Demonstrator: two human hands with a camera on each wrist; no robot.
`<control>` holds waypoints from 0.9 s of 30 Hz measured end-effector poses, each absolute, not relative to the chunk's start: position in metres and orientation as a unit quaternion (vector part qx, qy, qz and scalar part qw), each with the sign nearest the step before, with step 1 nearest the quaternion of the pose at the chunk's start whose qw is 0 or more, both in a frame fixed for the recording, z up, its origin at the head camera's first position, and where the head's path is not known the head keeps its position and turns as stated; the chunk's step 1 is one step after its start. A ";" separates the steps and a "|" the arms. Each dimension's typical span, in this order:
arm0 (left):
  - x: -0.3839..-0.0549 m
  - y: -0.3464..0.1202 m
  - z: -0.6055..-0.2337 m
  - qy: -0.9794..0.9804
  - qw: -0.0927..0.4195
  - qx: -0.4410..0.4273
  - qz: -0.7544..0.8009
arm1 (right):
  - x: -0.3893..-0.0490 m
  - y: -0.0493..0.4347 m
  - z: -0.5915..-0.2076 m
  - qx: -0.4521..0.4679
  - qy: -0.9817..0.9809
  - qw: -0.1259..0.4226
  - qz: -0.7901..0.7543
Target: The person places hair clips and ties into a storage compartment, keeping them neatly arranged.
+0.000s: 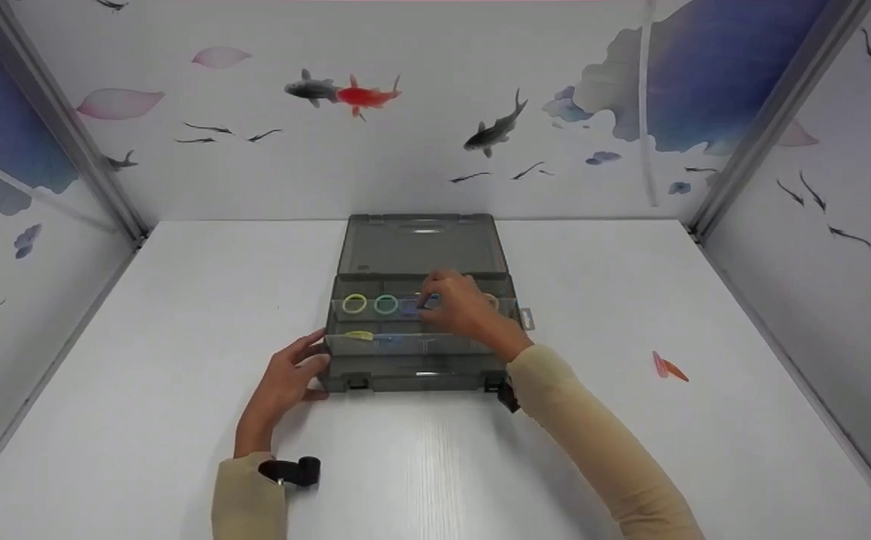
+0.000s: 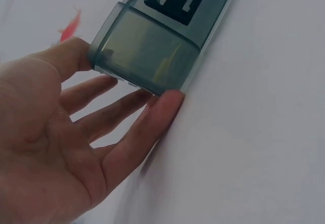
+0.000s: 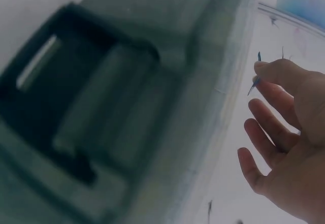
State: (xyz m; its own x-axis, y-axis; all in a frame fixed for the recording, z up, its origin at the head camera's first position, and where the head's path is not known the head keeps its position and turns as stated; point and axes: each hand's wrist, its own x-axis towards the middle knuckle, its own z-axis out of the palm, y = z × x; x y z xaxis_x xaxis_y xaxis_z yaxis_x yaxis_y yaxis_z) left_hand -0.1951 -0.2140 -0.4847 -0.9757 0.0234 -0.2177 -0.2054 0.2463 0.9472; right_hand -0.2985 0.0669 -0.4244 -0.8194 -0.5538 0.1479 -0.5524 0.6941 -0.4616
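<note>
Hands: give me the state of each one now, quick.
Left hand: open, straight fingers resting against the left front corner of the grey box.
Right hand: over the box's tray, pinching a small blue thing; other fingers loose.

Open grey translucent organizer box (image 1: 420, 247), mid-table

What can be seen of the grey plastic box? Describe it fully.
The grey plastic box is a smoky, see-through case standing open in the middle of the white table, lid tilted back toward the rear wall. Its front has two latches. Its tray compartments hold small rings, yellow and green among them. The left hand rests straight fingers against its front left corner; the right hand reaches into the tray and pinches a thin blue item, which cannot be identified.
</note>
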 end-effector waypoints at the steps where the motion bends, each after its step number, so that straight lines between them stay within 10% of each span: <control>1: -0.195 -0.214 -0.485 0.784 0.092 -0.059 0.611 | -0.299 0.065 -0.427 -0.298 0.920 0.004 -0.254; 27: -0.193 -0.212 -0.481 0.785 0.094 -0.060 0.609 | -0.302 0.050 -0.441 -0.214 0.950 0.082 -0.214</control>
State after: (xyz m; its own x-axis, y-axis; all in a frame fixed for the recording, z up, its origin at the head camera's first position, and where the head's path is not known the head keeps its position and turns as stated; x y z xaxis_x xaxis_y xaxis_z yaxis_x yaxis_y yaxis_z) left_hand -0.1933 -0.2116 -0.4815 -0.9752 0.0195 -0.2205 -0.2086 0.2513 0.9451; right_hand -0.3025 0.0502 -0.4407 -0.8951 -0.4410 -0.0650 -0.3703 0.8168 -0.4423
